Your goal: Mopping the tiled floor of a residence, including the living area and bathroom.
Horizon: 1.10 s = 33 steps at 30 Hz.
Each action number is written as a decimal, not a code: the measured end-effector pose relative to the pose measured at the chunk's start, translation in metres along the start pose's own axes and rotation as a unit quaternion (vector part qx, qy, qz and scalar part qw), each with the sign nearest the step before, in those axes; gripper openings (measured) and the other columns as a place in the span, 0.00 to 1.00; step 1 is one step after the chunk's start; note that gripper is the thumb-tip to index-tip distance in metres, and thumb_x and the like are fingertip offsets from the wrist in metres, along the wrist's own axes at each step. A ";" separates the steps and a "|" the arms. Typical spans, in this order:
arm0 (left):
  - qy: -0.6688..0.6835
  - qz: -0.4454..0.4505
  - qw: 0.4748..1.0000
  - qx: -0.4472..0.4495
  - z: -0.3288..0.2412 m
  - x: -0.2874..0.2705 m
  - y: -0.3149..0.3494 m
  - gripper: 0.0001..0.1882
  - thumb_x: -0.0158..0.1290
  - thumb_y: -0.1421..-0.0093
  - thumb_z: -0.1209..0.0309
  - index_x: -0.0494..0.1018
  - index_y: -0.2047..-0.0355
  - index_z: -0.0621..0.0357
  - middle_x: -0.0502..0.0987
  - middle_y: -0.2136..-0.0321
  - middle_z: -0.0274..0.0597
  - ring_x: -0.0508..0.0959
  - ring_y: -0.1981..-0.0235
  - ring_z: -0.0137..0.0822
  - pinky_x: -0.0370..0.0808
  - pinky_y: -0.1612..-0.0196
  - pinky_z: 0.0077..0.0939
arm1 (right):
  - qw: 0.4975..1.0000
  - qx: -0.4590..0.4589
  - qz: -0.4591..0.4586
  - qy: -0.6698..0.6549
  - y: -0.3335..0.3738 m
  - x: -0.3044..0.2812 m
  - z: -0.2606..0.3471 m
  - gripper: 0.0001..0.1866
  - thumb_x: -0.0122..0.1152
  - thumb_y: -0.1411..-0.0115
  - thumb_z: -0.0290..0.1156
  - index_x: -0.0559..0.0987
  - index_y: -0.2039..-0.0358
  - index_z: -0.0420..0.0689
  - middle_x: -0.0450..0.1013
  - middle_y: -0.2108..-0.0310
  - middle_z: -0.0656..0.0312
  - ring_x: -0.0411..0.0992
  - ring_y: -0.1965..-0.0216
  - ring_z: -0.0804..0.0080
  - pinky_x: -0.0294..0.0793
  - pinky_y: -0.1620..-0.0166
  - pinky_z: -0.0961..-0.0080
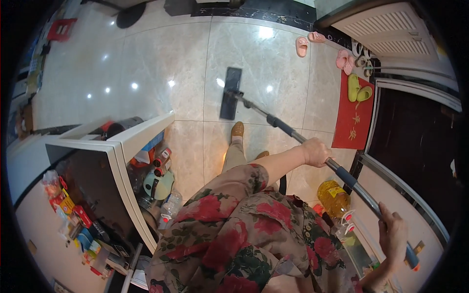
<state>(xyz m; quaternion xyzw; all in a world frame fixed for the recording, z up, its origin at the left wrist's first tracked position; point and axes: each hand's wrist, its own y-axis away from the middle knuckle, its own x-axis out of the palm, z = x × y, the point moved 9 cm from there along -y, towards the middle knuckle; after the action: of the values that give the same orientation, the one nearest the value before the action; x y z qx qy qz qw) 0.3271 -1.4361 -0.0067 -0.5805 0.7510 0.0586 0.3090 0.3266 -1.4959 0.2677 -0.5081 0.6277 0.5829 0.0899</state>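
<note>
A flat mop (231, 105) with a dark rectangular head lies on the pale tiled floor ahead of me. Its long grey pole slants back toward my right side. My left hand (317, 152) is wrapped round the middle of the pole, the arm stretched across my front. Farther up, close to the pole's end at the lower right, my right hand (392, 233) holds it with the thumb along the shaft. One brown shoe (237, 129) of mine stands just behind the mop head; the other is partly hidden by my floral clothing.
At the right lie a red mat (351, 122), green slippers (353, 88) and pink slippers (302, 47). A large bottle of yellow oil (334, 198) stands close by my right side. To the left is a white-edged cabinet (132, 185) with bottles beside it. A red stool (62, 29) is far left.
</note>
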 end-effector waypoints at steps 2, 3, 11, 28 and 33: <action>0.016 0.076 0.997 0.014 0.000 0.015 -0.012 0.13 0.49 0.50 0.58 0.72 0.84 0.51 0.75 0.83 0.42 0.76 0.82 0.44 0.73 0.77 0.37 | 0.997 0.059 0.024 -0.044 0.010 0.029 -0.016 0.21 0.53 0.54 0.20 0.73 0.56 0.44 0.68 0.78 0.51 0.67 0.75 0.54 0.65 0.68 0.63; -0.005 0.145 0.989 0.027 0.002 0.026 -0.013 0.12 0.49 0.51 0.60 0.73 0.84 0.52 0.75 0.82 0.43 0.76 0.80 0.44 0.73 0.75 0.37 | 0.996 0.048 0.003 -0.078 0.008 0.041 -0.019 0.20 0.53 0.53 0.20 0.73 0.56 0.44 0.68 0.78 0.50 0.68 0.75 0.54 0.66 0.69 0.64; -0.115 0.332 0.936 0.033 0.071 0.058 0.000 0.05 0.50 0.56 0.70 0.76 0.81 0.54 0.77 0.79 0.43 0.77 0.72 0.44 0.74 0.68 0.37 | 0.949 0.088 0.033 -0.300 -0.024 0.150 0.009 0.21 0.54 0.50 0.25 0.71 0.53 0.47 0.70 0.77 0.45 0.71 0.74 0.52 0.68 0.69 0.64; -0.131 0.329 0.931 -0.088 -0.011 0.242 0.088 0.04 0.52 0.59 0.69 0.75 0.84 0.51 0.76 0.83 0.39 0.77 0.75 0.40 0.70 0.69 0.34 | 0.792 -0.088 0.191 -0.573 0.045 0.441 -0.092 0.25 0.55 0.47 0.26 0.64 0.47 0.45 0.70 0.70 0.45 0.71 0.69 0.70 0.68 0.65 0.76; -0.101 0.270 0.953 -0.097 -0.083 0.300 0.085 0.05 0.56 0.64 0.67 0.75 0.85 0.52 0.75 0.84 0.40 0.77 0.77 0.41 0.72 0.71 0.34 | 0.834 -0.040 0.159 -0.527 0.068 0.431 -0.159 0.24 0.57 0.47 0.28 0.66 0.48 0.45 0.71 0.70 0.44 0.72 0.70 0.66 0.69 0.66 0.75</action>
<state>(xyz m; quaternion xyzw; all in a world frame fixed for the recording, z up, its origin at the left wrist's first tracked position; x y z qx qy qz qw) 0.1767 -1.6966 -0.1225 -0.3743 0.8353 0.2710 0.2978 0.1510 -1.8700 0.0562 -0.0206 0.5334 0.7935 0.2922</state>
